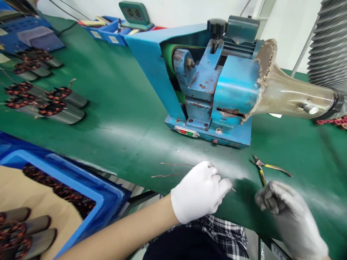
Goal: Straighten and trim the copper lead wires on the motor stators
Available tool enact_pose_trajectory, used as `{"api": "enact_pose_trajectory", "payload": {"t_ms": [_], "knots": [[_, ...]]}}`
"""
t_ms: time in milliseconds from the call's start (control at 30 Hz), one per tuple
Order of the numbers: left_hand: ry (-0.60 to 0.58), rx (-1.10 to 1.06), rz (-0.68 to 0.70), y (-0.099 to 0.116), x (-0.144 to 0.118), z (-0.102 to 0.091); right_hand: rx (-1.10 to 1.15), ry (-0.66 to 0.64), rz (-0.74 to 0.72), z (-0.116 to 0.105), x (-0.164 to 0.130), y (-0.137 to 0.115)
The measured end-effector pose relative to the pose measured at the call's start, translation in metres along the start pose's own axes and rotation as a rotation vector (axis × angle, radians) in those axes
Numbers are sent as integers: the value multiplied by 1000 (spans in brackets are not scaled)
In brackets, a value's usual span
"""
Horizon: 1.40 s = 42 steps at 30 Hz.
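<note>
My left hand (202,191), in a white glove, is closed on thin copper wires (166,176). Two long ends trail out to the left over the green table, and a short reddish tip shows at the fingers on the right. To the right, my right hand (284,206) wears a glove with grey, dirty fingers. It is smeared by motion with its fingers curled, and whether anything is in them is hidden. Beside those fingers, diagonal cutters (260,165) with yellow handles lie on the table, jaws pointing away; one handle reaches close to the right hand.
A blue belt grinding machine (195,86) stands ahead, with a duct (295,94) leading right. Wire-wound metal cores (63,110) stand at the left. A blue crate (89,187) holding more cores and cardboard is at lower left. A clock (134,14) sits behind by blue bins (104,34).
</note>
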<state>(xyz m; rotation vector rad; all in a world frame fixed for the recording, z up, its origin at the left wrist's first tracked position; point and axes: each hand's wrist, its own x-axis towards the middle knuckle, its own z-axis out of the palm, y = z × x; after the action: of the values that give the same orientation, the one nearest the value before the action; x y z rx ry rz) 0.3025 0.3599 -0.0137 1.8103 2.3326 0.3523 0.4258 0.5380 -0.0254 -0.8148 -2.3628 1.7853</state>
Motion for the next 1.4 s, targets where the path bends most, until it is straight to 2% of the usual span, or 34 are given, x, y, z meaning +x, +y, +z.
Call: {"api": "enact_pose_trajectory", "payload": {"t_ms": [67,133,233,300,367,467,500,600,667,733,800,900,967,1200,1400], "knots": [[6,-67,-38,-1,0,1,-380,186,-39,-18,9,7],[23,-120,-73,-1,1,1,-753,332,-171,-25,19,19],[66,-188,-100,-1,1,-1,-1244,428,-327,-21,28,39],[81,-225,-122,0,0,-2,-1392,435,-293,-16,28,47],[110,-254,-148,0,-1,-3,-1319,460,-216,-12,24,50],[143,-280,-164,1,-2,-3,-985,456,-150,-4,12,45],[142,-279,-166,1,-2,-3,-823,381,-116,0,6,41],[112,-242,-168,1,-1,-4,-323,17,65,15,-15,25],[89,-219,-163,1,0,-4,-161,-103,146,23,-29,14],[72,-216,-158,0,1,-5,-160,-96,130,28,-38,3],[57,-213,-159,0,1,-5,-242,-113,53,29,-40,-3],[34,-207,-169,0,1,-5,-404,-182,-31,29,-37,-2],[22,-214,-173,0,1,-5,-438,-208,-30,30,-36,0],[6,-239,-174,0,1,-8,-316,-38,129,51,-44,-3],[33,-221,-162,0,0,-7,3,63,309,55,-44,3]]}}
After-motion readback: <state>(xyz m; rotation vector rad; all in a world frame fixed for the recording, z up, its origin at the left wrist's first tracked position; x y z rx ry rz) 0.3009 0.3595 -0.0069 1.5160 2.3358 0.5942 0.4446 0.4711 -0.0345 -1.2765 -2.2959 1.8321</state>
